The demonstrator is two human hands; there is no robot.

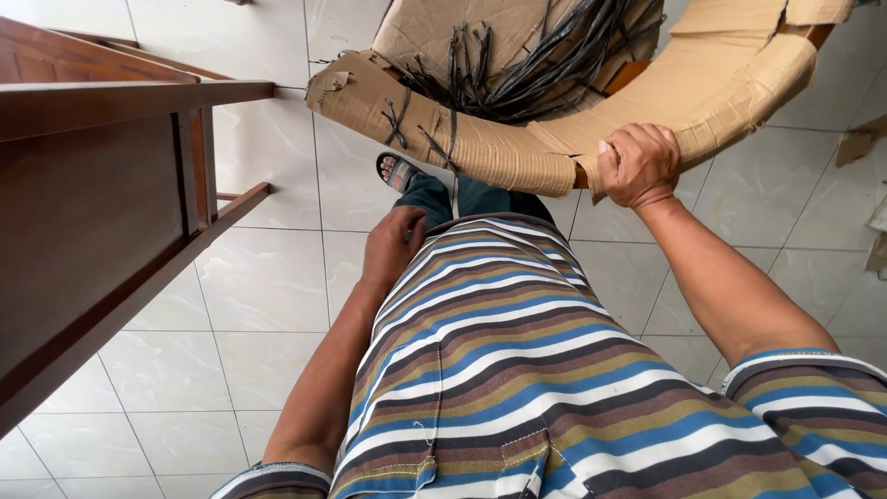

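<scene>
A curved frame wrapped in brown cardboard (480, 152) hangs in front of me, with a bundle of black straps (517, 65) lying in its hollow. My right hand (637, 164) is closed over the frame's near edge, where a bit of bare wood shows between cardboard pieces. My left hand (393, 242) rests against the hem of my striped shirt (499, 370), fingers curled, holding nothing that I can see. Below the frame my sandalled foot (397, 172) stands on the tiles.
A dark brown wooden furniture piece (102, 203) with a slanted rail fills the left side. White glossy floor tiles (268, 296) lie underneath. Scraps of cardboard (859, 143) lie on the floor at the right edge.
</scene>
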